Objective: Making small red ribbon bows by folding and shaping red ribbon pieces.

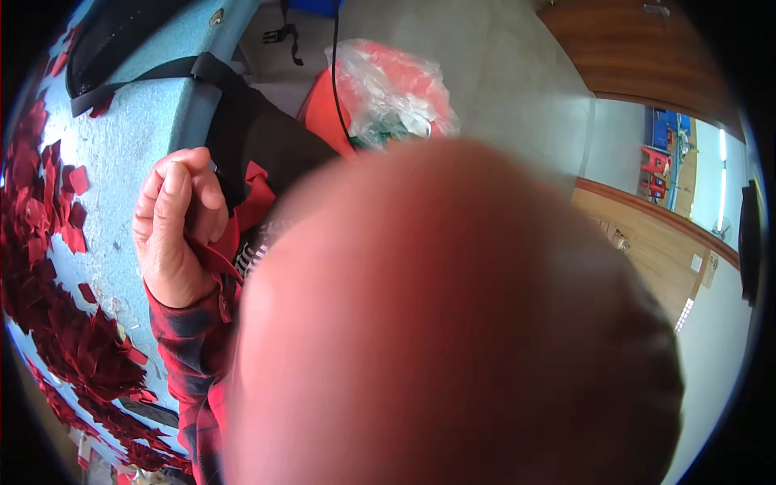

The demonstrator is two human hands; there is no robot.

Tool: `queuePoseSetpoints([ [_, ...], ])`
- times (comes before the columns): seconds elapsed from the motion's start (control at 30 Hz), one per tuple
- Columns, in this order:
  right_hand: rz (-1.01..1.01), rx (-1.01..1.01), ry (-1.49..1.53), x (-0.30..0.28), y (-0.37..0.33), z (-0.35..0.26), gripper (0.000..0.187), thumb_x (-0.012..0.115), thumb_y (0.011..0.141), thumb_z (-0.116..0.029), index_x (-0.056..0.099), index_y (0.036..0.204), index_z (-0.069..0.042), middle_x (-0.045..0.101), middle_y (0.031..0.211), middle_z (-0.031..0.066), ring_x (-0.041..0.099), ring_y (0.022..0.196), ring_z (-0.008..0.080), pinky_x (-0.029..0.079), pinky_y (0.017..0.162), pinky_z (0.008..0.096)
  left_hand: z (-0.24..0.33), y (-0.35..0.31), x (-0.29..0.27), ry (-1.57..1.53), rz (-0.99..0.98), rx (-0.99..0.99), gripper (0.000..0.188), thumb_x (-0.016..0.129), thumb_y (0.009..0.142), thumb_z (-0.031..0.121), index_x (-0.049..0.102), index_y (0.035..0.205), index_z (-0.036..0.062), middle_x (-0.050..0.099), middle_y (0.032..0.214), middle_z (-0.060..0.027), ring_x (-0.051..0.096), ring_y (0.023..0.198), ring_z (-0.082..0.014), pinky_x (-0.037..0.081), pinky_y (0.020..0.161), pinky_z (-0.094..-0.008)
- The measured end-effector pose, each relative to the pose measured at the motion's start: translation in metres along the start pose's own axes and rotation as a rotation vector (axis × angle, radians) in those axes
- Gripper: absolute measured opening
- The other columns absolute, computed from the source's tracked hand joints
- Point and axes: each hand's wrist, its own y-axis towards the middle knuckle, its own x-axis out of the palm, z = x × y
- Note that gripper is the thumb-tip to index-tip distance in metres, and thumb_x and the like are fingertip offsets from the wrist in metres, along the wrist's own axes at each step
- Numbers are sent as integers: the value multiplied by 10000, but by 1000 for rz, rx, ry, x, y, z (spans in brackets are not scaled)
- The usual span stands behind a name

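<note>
My left hand (172, 212) is in the middle left of the frame, half closed: the fingers curl loosely and the thumb is raised toward the index finger. I see nothing in it, but the inside of the curl is partly hidden, so I cannot tell whether a thin piece sits in the pinch. The blurred shape (453, 307) across the centre and lower right is, I judge, my right hand close to the lens; what its fingers hold, I cannot tell.

The red pieces (89, 347) lie on the pale blue surface (109, 182) along the left of the frame, heaped at lower left and scattered higher up, apart from my left hand. A few lie singly beside the heaps.

To handle them well, I would lower whatever blocks the view, so both hands can be seen. The pieces look thin and light; I would take a single one by its edge, between thumb and fingertip, since overlapping ones may come up together. My plaid sleeve (182, 323) runs close beside the heap and could drag pieces along, so the cuff should ride high.
</note>
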Motion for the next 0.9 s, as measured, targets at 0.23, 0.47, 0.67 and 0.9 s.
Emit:
queuePoseSetpoints([
  [0.23, -27, -39, 22, 1, 8, 9, 204, 637, 934, -7, 649, 1134, 34, 706, 1026, 120, 676, 916, 172, 552, 805, 296, 7, 3, -19, 71, 5, 2, 242, 557, 1030, 231, 656, 1084, 17, 641, 772, -65, 483, 548, -83, 406, 490, -247],
  [0.47, -33, -38, -2, -1, 9, 2, 202, 633, 942, -12, 650, 1137, 37, 710, 1025, 120, 678, 916, 170, 554, 807, 295, 11, 9, -19, 161, 49, 46, 257, 553, 1024, 233, 653, 1044, -3, 623, 772, -67, 535, 578, -102, 454, 502, -271],
  [0.67, -13, -37, -26, -1, 9, 1, 201, 629, 948, -17, 651, 1140, 40, 712, 1024, 119, 680, 916, 168, 556, 808, 295, 11, -12, 32, 101, 318, 49, 208, 575, 1010, 219, 628, 984, 20, 595, 696, -64, 439, 485, -102, 388, 441, -276],
  [0.9, 184, 3, -127, -25, -4, 10, 200, 625, 955, -22, 652, 1143, 44, 716, 1022, 118, 682, 916, 166, 558, 810, 295, 18, -5, 32, 178, 247, 1, 242, 536, 1038, 189, 659, 1124, 0, 616, 775, -46, 362, 500, -47, 297, 463, -215],
])
